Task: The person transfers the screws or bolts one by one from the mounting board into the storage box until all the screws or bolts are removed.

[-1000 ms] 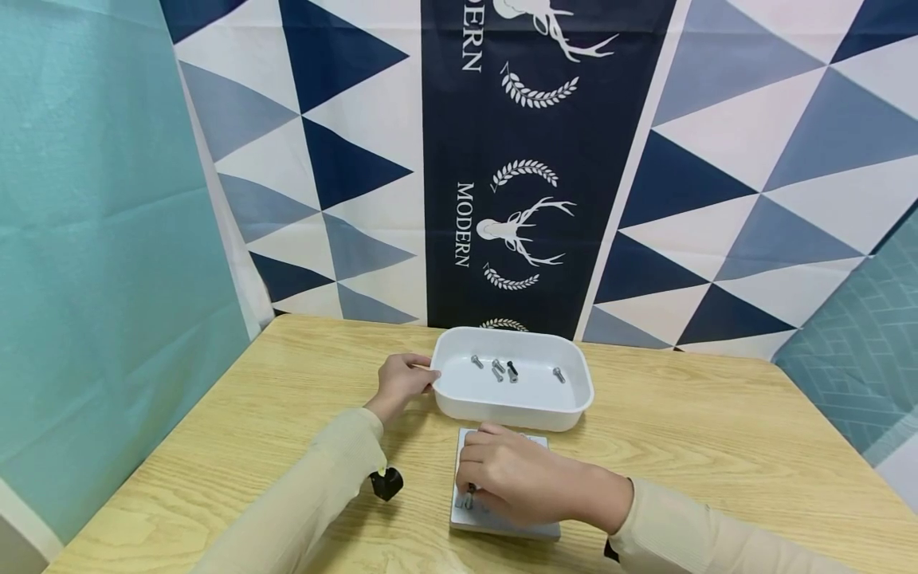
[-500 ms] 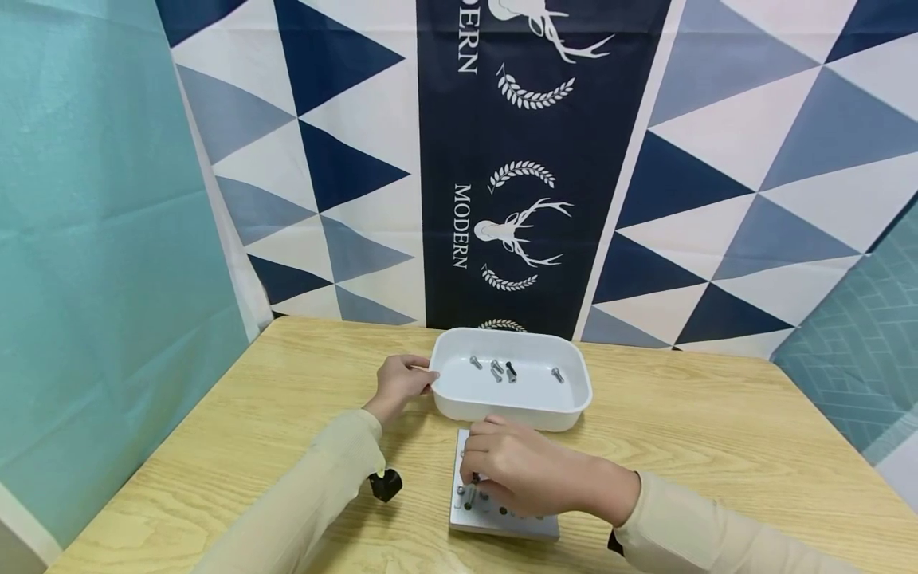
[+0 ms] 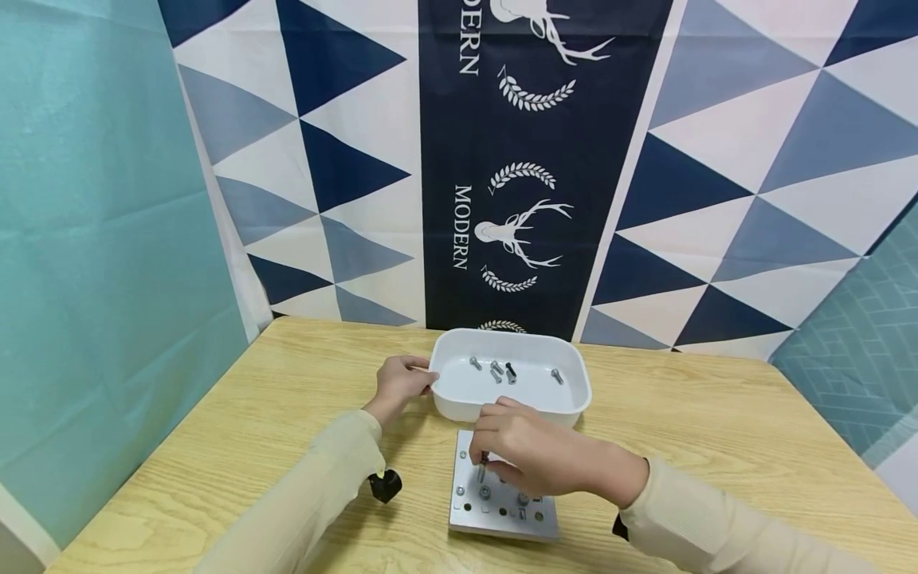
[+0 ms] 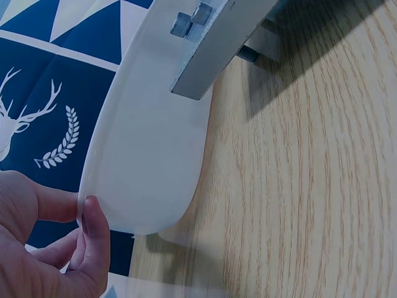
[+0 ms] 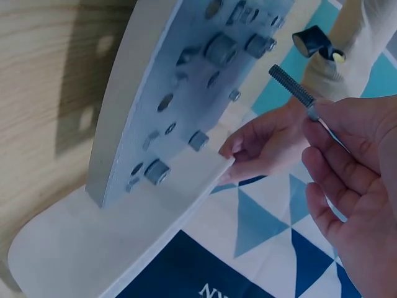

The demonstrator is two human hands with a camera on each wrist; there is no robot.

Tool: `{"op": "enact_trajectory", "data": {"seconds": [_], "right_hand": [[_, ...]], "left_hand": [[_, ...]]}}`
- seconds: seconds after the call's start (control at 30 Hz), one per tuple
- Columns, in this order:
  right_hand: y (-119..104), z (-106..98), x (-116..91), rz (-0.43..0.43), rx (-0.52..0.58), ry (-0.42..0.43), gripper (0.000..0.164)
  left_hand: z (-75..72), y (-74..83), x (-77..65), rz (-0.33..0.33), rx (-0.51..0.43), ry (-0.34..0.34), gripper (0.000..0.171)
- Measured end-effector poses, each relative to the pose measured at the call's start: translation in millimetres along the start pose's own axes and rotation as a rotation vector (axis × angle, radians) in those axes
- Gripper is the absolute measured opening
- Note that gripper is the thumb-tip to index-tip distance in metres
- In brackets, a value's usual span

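My left hand [image 3: 402, 384] pinches the left rim of a white plastic tray [image 3: 473, 410] between thumb and fingers; the left wrist view shows the thumb over the edge. Inside the tray lie several loose bolts [image 3: 497, 371], most silver and one black. My right hand [image 3: 527, 450] holds a threaded bolt [image 5: 291, 85] between thumb and fingertips, its threaded end sticking out and pointing down over a silver metal plate [image 3: 466, 520]. Holes and several seated bolts [image 5: 157, 171] show on that plate; the right hand hides part of its upper right.
Plate and tray stand on a wooden table [image 3: 681, 430], the tray just behind the plate. A patterned cloth [image 3: 358, 159] hangs behind the table, and a teal cloth [image 3: 107, 239] borders the left. A small black device [image 3: 385, 485] is strapped at my left sleeve.
My right hand has lifted the bolt and moved it back from the plate's front left, uncovering the front rows of holes. The left hand stays on the tray rim.
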State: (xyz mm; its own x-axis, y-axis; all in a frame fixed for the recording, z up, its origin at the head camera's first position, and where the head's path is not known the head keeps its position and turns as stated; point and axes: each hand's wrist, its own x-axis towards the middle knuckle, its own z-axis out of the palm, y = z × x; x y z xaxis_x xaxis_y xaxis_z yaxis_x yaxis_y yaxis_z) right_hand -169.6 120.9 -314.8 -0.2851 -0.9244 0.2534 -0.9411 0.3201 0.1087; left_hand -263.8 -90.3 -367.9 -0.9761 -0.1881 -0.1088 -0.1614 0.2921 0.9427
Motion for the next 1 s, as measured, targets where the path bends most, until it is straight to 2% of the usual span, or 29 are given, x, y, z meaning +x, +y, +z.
{"op": "enact_trajectory", "data": {"seconds": [0.2, 0.5, 0.63, 0.83, 1.0], "right_hand": [[14.8, -3.4, 2.4, 0.003, 0.012, 0.023, 0.015], [34.9, -14.2, 5.1, 0.13, 0.056, 0.013, 0.014], [43.4, -19.6, 7.1, 0.154, 0.062, 0.011, 0.014], [58.4, -23.9, 11.7, 0.147, 0.061, -0.006, 0.012], [70.6, -25.8, 18.7, 0.185, 0.057, -0.051, 0.011]], "left_hand": [[-0.6, 0.6, 0.0, -0.004, -0.001, -0.002, 0.027], [-0.5, 3.3, -0.8, -0.02, 0.006, -0.006, 0.027], [-0.6, 3.9, -0.9, -0.021, -0.003, -0.007, 0.027], [-1.3, 3.9, -0.4, -0.02, -0.001, -0.005, 0.027], [-1.5, 3.6, -1.1, -0.019, 0.012, -0.005, 0.026]]}}
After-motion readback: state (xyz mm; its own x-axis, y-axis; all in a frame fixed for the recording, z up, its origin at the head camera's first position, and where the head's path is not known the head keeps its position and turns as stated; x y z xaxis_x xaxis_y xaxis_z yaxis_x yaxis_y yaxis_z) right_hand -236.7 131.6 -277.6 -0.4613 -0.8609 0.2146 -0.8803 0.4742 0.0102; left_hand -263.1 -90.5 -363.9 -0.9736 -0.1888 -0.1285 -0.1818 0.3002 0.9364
